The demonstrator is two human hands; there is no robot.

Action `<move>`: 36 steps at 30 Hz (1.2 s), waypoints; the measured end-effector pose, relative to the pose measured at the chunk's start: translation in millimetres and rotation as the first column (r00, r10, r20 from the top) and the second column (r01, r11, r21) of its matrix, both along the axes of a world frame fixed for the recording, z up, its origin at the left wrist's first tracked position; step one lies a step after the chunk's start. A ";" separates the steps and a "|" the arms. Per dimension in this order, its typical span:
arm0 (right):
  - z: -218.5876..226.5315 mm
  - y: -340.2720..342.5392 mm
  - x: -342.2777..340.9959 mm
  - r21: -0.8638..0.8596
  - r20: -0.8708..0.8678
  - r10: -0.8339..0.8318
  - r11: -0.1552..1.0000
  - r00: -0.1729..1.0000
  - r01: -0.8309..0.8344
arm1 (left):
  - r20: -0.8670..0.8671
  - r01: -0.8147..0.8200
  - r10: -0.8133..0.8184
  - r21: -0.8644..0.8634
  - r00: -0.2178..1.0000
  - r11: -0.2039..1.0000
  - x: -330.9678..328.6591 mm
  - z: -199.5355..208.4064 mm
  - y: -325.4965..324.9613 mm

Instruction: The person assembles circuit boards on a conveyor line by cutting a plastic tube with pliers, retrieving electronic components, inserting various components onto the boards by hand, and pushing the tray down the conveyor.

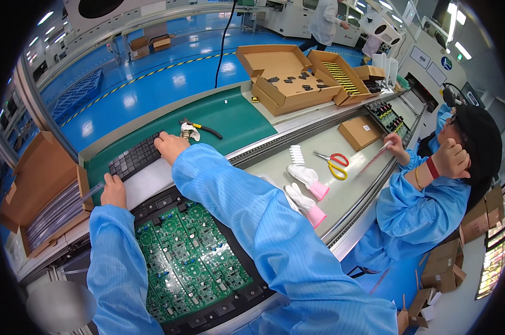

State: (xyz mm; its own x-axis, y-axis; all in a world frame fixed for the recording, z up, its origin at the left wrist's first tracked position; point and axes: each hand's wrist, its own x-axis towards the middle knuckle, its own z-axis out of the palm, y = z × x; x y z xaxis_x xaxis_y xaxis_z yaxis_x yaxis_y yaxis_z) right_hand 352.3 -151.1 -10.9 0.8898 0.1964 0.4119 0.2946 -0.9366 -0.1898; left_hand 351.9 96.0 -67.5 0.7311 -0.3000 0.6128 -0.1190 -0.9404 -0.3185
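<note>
Near the far left, a tight grid of small black blocks [134, 158] lies on the green mat [234, 116]. My right hand [171, 146] is closed at the right end of the grid, its fingertips on a black block. My left hand [114, 191] is closed at the near left corner, with a thin greyish strip [92, 193] running from its fingers toward the cardboard box. Below my forearms sits a green circuit board panel [194, 254] in a black frame [225, 307], partly covered by my sleeves.
Yellow-and-black cutters [205, 129] lie beyond my right hand. An open box [46, 195] of long clear tubes stands left. Scissors [335, 162] and white-and-pink gloves [308, 204] lie on the conveyor. A co-worker [431, 184] sits right; open cartons [297, 100] stand behind.
</note>
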 end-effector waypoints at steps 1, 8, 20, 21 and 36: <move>-3.8 3.7 2.6 0.003 -0.012 0.002 1.000 1.000 -0.002 | -0.008 -0.015 0.015 0.004 1.000 1.000 -3.4 -1.4 4.0; -23.0 -24.0 20.6 0.155 0.049 0.203 0.966 0.978 -0.208 | -0.289 0.034 -0.034 -0.004 0.957 0.999 -39.9 49.0 -20.1; 12.8 -22.3 -7.9 0.074 0.189 0.105 0.990 0.976 -0.120 | -0.282 0.246 -0.506 -0.623 0.815 0.743 -137.7 113.5 90.6; 21.5 -3.2 -15.5 0.083 0.177 0.131 0.986 0.975 -0.148 | -0.313 0.186 -0.500 -0.669 0.807 0.720 -142.4 106.9 95.4; 34.3 115.0 -119.2 0.093 -0.324 0.443 0.894 0.836 -0.438 | -0.380 0.132 -0.527 -0.704 0.760 0.698 -154.6 84.2 104.5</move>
